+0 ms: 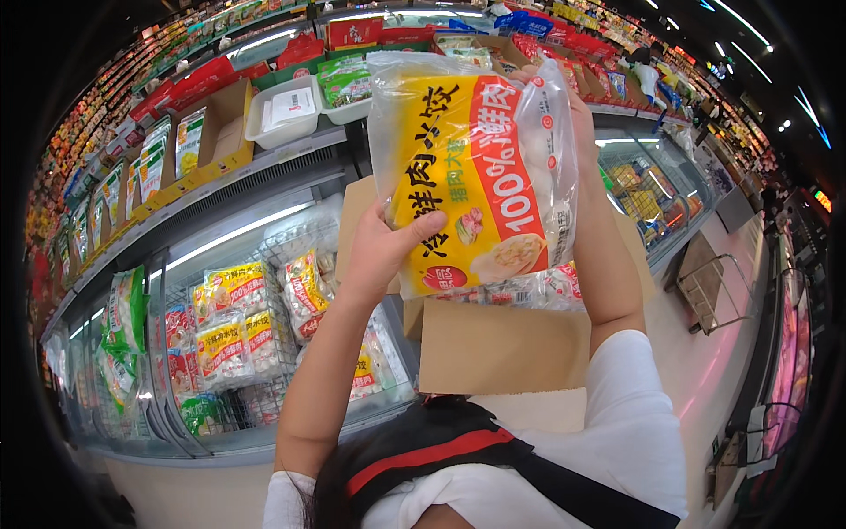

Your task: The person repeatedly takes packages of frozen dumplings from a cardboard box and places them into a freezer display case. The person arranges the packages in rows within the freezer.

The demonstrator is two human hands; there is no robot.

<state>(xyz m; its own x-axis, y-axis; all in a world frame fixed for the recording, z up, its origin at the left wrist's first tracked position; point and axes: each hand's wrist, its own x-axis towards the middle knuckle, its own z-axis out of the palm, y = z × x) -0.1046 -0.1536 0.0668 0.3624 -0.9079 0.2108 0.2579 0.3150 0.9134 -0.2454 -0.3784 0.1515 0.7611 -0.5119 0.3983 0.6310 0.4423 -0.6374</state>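
Both my hands hold up a clear plastic bag of frozen dumplings (472, 178) with a yellow and red printed front. My left hand (390, 251) grips its lower left side, thumb across the front. Around the upper right edge is my right hand (572, 109), its fingers partly hidden by the bag. Below the bag stands an open cardboard box (505, 344) with more bagged goods (529, 291) inside. To the left, similar dumpling bags (228, 344) lie in wire baskets in a glass-topped chest freezer (277, 231).
A shelf (291, 149) above the freezer carries cartons of packets and white plastic tubs (284, 112). Green bags (124, 317) lie at the freezer's left. Another freezer (651, 185) and a flat trolley (710, 291) stand on the right. A person in white (644, 76) is in the background.
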